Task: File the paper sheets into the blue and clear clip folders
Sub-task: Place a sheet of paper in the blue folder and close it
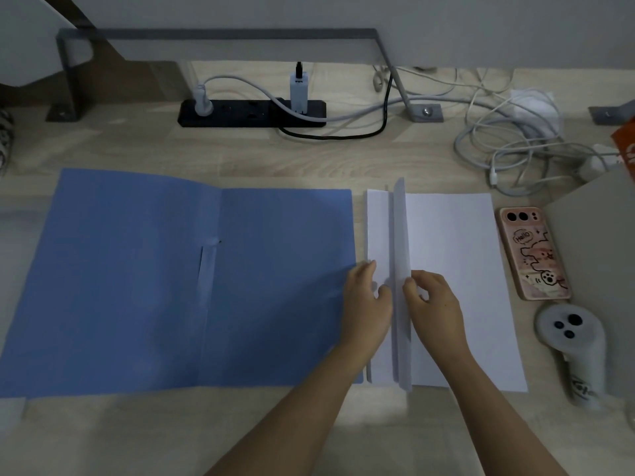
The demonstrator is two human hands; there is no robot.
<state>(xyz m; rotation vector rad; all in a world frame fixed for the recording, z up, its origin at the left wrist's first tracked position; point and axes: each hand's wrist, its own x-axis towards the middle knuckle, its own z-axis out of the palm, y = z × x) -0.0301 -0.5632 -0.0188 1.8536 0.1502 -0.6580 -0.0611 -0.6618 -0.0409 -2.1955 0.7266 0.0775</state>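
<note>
The blue clip folder lies open and flat on the left of the desk, a clip strip along its spine. To its right lie white paper sheets with a clear plastic strip, part of the clear folder, standing upright along their left side. My left hand rests on the left of that strip, fingers against it. On the strip's right side, my right hand pinches it between thumb and fingers. The clear folder's cover is hard to make out.
A phone in a pink cartoon case lies right of the papers, a grey controller below it. A black power strip and tangled white cables sit at the back. A grey box corner is at right.
</note>
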